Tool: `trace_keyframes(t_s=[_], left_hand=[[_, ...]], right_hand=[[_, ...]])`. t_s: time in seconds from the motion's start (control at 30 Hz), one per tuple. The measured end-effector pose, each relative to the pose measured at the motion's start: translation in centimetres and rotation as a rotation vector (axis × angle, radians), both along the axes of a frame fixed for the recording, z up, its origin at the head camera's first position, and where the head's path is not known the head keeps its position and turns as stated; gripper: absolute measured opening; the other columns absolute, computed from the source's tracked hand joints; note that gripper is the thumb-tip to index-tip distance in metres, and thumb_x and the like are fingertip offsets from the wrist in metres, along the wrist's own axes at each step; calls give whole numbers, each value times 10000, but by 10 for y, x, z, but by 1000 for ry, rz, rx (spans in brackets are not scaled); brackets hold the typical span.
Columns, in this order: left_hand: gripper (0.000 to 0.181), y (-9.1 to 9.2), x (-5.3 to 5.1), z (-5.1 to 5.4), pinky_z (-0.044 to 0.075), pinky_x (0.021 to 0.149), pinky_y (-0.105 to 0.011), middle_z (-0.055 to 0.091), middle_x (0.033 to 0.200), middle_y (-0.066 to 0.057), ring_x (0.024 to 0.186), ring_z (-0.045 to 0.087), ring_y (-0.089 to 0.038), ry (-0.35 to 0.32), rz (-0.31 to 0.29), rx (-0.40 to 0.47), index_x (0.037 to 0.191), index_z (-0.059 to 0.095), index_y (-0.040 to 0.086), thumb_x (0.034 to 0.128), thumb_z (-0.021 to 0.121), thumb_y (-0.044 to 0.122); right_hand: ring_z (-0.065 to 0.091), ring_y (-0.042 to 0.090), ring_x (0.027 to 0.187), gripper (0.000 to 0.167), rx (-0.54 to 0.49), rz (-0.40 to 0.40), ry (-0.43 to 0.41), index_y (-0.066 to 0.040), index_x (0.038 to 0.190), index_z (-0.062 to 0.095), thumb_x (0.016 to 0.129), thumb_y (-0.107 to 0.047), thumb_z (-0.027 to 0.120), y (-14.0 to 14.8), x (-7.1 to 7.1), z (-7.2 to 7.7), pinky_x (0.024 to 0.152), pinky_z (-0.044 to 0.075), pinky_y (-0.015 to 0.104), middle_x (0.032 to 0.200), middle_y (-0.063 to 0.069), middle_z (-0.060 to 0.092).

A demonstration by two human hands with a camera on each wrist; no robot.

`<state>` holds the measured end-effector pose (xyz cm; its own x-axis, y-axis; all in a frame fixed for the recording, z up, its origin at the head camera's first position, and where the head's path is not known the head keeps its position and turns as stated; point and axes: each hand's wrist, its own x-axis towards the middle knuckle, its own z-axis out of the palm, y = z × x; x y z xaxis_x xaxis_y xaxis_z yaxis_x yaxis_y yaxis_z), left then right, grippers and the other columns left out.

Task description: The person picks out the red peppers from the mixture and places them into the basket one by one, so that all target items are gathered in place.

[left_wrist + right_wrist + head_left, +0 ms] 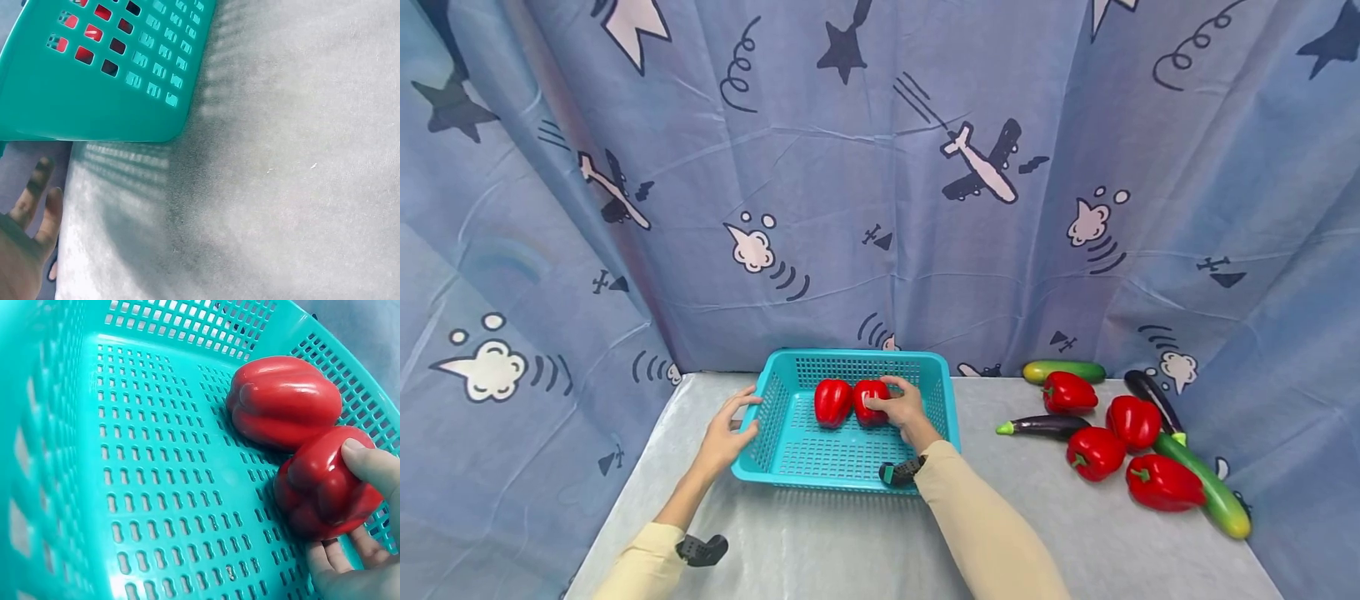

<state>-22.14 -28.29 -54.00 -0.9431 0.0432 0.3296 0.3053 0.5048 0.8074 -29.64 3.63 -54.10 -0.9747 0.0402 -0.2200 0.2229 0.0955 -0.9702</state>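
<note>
Pinching a red pepper (pixel 867 403) in the turquoise basket (pixel 793 423), the right hand (pixel 907 410) shows in the head view; the left hand (pixel 722 442) is beside the rim (pixel 805 482), contact hard to judge. Left wrist: its fingers (pixel 30 197) are spread. Right wrist: a second pepper (pixel 284 403) touches the held one.

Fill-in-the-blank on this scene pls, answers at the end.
1. Counting the red bell pepper in the right hand, the basket contains ____ peppers.
2. In the head view, the left hand is near the basket's ____ side.
3. On the table outside the basket lie ____ loose peppers.
4. Those share the table with cucumbers and two dark purple ____.

Missing words: two; left; four; eggplants.
</note>
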Motion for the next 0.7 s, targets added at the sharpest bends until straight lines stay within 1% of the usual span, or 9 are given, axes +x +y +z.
trace_keyframes(t_s=[0.07,0.2,0.3,0.43,0.5,0.6,0.7], left_hand=[[401,0,0,0,550,860,-448,410,1525,-246,1255,507,-449,15,0,-1,1293,612,-30,901,636,-110],[391,1,0,0,556,840,-392,428,1505,-260,1256,502,-444,45,3,-6,1273,617,-38,889,637,-106],[392,1,-1,0,552,842,-379,430,1502,-263,1285,480,-434,51,-2,-9,1275,615,-47,888,638,-108],[397,-1,0,0,538,881,-439,412,1528,-236,1327,453,-413,14,-5,-3,1298,611,-35,908,638,-108],[403,0,-1,0,530,891,-485,404,1530,-248,1334,447,-423,5,-1,-4,1301,606,-43,907,636,-122],[405,0,-1,-1,526,900,-481,401,1537,-236,1339,446,-410,-12,8,-9,1302,608,-29,908,641,-119],[412,-1,-1,-1,528,897,-471,403,1541,-218,1337,451,-395,-16,8,-11,1304,610,-18,905,646,-115]], right_hand=[[602,390,1069,576,2,-7,-11,-65,1332,629,803,-69,857,0,-1,0,854,571,479,1190,232,614],[598,398,1090,585,9,-10,-28,-67,1346,619,812,-87,858,-1,-2,1,862,568,485,1199,236,617],[604,397,1090,586,17,-9,-33,-60,1354,611,821,-91,853,-2,-3,2,868,565,487,1201,242,625],[607,395,1092,584,26,-9,-39,-58,1359,601,831,-94,847,-2,-3,4,878,560,492,1221,251,620],[595,400,1110,587,46,-12,-50,-65,1359,602,829,-110,849,-3,-4,5,899,548,503,1258,253,602],[578,408,1135,599,73,-10,-53,-68,1364,599,825,-135,852,-4,-5,6,924,531,520,1300,252,580],[570,406,1142,616,86,2,-46,-64,1373,592,823,-153,854,-4,-6,7,934,524,520,1291,248,583]])
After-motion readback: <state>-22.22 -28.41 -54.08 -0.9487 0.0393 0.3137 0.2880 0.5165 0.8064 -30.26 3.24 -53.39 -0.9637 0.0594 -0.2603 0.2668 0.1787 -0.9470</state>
